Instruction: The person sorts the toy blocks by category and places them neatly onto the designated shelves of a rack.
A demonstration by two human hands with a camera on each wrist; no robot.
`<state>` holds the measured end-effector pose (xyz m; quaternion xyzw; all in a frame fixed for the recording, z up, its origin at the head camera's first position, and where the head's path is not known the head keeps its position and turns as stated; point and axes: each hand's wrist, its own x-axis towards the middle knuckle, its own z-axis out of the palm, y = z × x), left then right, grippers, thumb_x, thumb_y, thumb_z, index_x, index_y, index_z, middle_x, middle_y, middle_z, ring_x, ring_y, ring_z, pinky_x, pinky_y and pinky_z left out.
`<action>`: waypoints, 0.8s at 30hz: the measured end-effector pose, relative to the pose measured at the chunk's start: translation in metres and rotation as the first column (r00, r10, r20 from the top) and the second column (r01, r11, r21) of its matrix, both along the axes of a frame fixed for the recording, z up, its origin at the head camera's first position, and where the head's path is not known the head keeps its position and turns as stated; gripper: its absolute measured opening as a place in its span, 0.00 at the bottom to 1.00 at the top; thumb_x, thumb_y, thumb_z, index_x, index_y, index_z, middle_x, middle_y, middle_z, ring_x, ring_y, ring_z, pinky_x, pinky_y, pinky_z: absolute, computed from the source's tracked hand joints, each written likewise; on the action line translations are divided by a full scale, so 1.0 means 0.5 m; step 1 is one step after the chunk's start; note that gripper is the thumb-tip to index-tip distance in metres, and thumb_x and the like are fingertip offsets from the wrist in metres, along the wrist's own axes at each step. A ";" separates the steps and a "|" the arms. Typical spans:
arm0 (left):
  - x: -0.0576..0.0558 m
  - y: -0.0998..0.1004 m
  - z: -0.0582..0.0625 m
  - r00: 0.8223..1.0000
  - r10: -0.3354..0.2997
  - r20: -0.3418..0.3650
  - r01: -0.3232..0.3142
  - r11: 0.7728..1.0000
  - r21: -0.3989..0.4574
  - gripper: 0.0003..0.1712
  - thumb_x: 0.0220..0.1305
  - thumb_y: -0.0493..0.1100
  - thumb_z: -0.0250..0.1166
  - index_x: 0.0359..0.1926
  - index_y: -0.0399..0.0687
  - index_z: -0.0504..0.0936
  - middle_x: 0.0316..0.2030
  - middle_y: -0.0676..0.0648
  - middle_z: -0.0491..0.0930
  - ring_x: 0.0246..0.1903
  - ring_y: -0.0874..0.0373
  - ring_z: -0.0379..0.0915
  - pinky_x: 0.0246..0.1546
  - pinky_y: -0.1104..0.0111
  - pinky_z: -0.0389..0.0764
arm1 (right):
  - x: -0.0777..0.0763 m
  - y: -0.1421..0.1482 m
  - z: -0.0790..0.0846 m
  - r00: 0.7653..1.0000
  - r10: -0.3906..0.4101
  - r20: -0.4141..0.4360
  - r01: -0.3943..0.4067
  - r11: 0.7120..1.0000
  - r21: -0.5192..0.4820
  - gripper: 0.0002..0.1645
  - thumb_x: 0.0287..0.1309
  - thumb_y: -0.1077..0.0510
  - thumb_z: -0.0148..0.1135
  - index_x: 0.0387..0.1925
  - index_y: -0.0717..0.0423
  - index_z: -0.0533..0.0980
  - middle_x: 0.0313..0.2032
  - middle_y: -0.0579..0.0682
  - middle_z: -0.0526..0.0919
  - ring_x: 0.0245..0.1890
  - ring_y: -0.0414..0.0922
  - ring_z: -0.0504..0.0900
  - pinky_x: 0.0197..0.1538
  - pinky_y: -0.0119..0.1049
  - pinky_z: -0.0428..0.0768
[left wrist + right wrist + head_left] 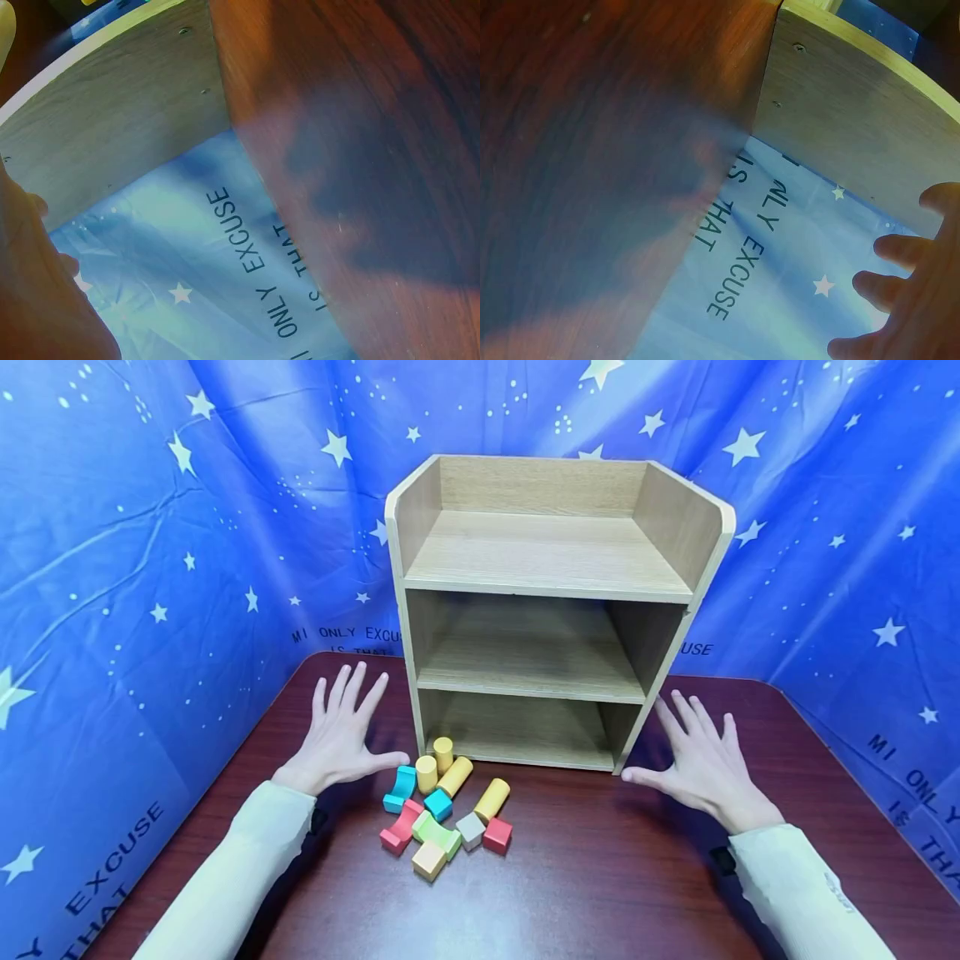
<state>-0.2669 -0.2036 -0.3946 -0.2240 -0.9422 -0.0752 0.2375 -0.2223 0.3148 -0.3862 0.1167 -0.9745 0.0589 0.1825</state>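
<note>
We held the left hand [341, 739] and right hand [701, 764] spread wide, gripping nothing, flanking the shelf unit [543, 552] on the surface [585, 885]. 11 blocks [438, 804] sat near its front left; we judged that an inward left-hand slip could topple the 2 upright cylinders [426, 775].

I see the shelf [531, 647] standing toward the back of the worktop [585, 868], cloth [247, 518] behind and at both sides. Blocks [438, 804] lie before it, leftward, between my left grip [337, 739] and right grip [701, 768].
</note>
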 end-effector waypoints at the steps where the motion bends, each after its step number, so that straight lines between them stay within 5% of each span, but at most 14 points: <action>1: -0.001 0.000 -0.001 1.000 0.000 0.001 0.000 1.000 -0.001 0.70 0.35 0.84 0.59 0.74 0.53 0.50 0.74 0.40 0.38 0.72 0.42 0.29 0.64 0.40 0.31 | 0.000 0.000 0.000 1.000 0.000 0.000 0.000 1.000 -0.001 0.73 0.31 0.16 0.59 0.75 0.47 0.49 0.70 0.63 0.54 0.71 0.61 0.47 0.63 0.69 0.33; 11: 0.001 0.003 -0.004 1.000 0.000 0.015 0.000 1.000 0.003 0.70 0.36 0.83 0.60 0.75 0.55 0.47 0.74 0.39 0.39 0.72 0.39 0.32 0.65 0.41 0.31 | -0.005 -0.005 0.011 1.000 0.012 0.022 -0.011 0.997 -0.077 0.73 0.34 0.20 0.64 0.75 0.48 0.45 0.72 0.61 0.51 0.72 0.56 0.45 0.64 0.67 0.43; 18: 0.004 0.004 -0.007 1.000 -0.012 0.007 0.012 1.000 0.027 0.70 0.36 0.82 0.61 0.75 0.55 0.47 0.73 0.38 0.42 0.71 0.39 0.34 0.65 0.40 0.35 | -0.005 -0.011 0.015 0.999 0.041 0.012 -0.039 0.984 -0.175 0.71 0.36 0.25 0.68 0.74 0.55 0.49 0.70 0.63 0.55 0.68 0.61 0.56 0.60 0.63 0.59; 24: 0.007 0.004 -0.008 0.999 -0.025 0.040 0.022 0.997 0.080 0.68 0.38 0.79 0.63 0.76 0.59 0.43 0.74 0.40 0.40 0.71 0.41 0.34 0.66 0.42 0.36 | -0.007 -0.021 0.018 0.997 0.072 0.009 -0.066 0.948 -0.311 0.68 0.39 0.31 0.71 0.74 0.50 0.48 0.66 0.65 0.62 0.64 0.62 0.61 0.57 0.62 0.63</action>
